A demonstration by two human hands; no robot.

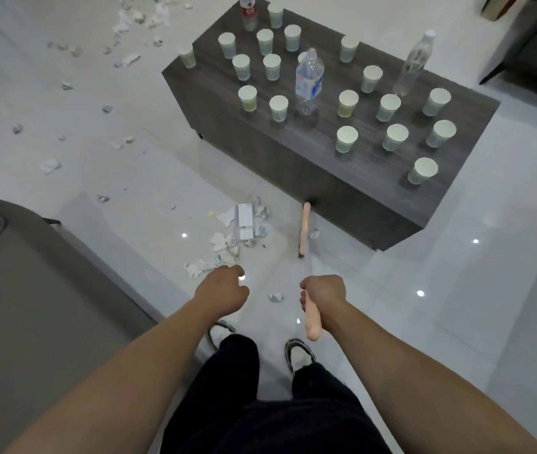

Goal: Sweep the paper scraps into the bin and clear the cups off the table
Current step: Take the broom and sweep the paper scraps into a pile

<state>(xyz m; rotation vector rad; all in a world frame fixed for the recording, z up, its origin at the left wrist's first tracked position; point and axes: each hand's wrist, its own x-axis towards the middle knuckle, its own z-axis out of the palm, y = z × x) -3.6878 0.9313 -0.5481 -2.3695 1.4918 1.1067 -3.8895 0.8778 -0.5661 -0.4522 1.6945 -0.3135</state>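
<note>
Right hand (323, 298) fingers wrapped on broom handle (312, 319); left hand (224, 290) fingers hidden, cannot tell. Hard stroke risks scattering paper scraps (228, 244) under desk (342, 191).

1. Single head-worn wide-angle view, facing forward and steeply down.
2. Both forearms and feet sit close below; floor (457, 306) and table (293, 152) lie farther ahead.

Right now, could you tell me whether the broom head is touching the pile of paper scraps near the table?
Apart. The head view shows bare floor between the broom head and the paper scraps. The right hand grips the broom handle.
</note>
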